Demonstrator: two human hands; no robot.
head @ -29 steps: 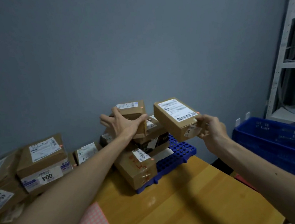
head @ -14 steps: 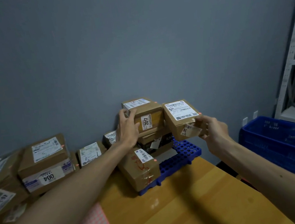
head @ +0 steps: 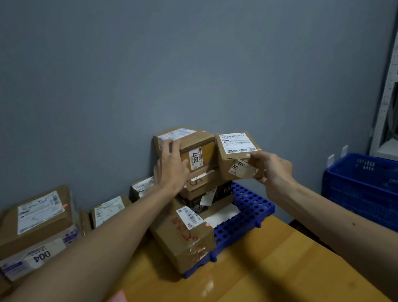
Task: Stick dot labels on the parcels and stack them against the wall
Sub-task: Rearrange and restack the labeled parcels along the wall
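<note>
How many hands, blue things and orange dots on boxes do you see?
Hands: 2, left hand gripping the 2017 parcel, right hand holding the small parcel
Blue things: 2, pallet and crate
Stuck orange dots: 4 showing
Total: 8

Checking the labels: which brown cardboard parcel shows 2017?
The brown cardboard parcel topping the stack, held by the left hand; the brown parcel in the right hand lacks it.

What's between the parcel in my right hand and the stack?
Nothing visible. The parcel in the right hand hangs right beside the 2017 parcel, which the left hand grips atop the stack; whether they touch is unclear.
</note>
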